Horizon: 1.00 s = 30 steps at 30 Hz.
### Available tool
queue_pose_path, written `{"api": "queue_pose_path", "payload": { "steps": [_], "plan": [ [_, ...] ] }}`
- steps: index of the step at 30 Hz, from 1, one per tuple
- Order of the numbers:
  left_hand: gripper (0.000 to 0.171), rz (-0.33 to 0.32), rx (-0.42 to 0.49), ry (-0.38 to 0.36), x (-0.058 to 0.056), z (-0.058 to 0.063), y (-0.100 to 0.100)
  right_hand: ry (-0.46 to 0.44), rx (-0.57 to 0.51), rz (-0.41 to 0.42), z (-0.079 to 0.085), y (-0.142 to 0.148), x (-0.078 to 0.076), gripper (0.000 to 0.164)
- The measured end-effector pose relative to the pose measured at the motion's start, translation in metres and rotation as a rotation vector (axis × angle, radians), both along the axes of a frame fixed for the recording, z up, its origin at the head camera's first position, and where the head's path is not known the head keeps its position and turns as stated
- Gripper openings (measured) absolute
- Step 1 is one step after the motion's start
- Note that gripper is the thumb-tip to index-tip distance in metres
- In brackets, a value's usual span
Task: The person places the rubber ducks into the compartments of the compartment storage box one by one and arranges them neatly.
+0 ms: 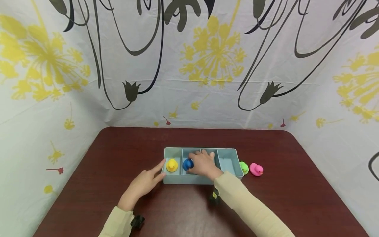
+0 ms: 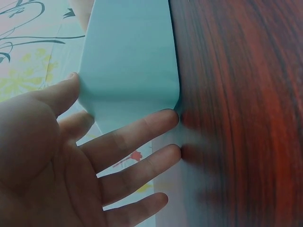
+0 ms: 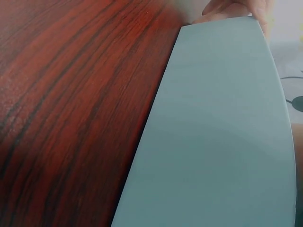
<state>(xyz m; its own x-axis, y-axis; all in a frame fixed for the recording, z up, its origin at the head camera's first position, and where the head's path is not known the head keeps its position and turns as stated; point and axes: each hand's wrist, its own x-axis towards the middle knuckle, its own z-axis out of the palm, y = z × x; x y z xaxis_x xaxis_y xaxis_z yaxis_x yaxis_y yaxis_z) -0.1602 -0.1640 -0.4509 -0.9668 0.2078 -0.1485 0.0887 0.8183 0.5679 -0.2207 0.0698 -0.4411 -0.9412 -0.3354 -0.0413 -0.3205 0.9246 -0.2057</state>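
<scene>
A pale blue-green divided box (image 1: 180, 180) lies across the table. My right hand (image 1: 205, 164) reaches over its front wall and pinches a blue rubber duck (image 1: 187, 164) in the second compartment from the left, partly covering it. In the leftmost compartment sits a yellow rubber duck (image 1: 172, 165). My left hand (image 1: 142, 183) rests at the box's left end, fingers extended; in the left wrist view, its spread fingers (image 2: 137, 135) lie against the end wall. The right wrist view shows mostly the box's front wall (image 3: 218, 123); the right hand's grip is out of sight there.
Right of the box, on the dark reddish-brown table (image 1: 284, 204), are a green rubber duck (image 1: 244, 168), partly behind the box's edge, and a pink rubber duck (image 1: 256, 169). A white patterned cloth (image 1: 189, 108) hangs behind the table and along both sides.
</scene>
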Motion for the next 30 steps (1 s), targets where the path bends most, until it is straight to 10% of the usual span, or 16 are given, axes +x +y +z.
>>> {"api": "queue_pose_path", "payload": {
  "steps": [30],
  "plan": [
    [0.062, 0.004, -0.009, 0.018, 0.002, 0.004, 0.000, 0.207, -0.231, 0.031, 0.024, 0.047, 0.005, 0.042]
  ]
}}
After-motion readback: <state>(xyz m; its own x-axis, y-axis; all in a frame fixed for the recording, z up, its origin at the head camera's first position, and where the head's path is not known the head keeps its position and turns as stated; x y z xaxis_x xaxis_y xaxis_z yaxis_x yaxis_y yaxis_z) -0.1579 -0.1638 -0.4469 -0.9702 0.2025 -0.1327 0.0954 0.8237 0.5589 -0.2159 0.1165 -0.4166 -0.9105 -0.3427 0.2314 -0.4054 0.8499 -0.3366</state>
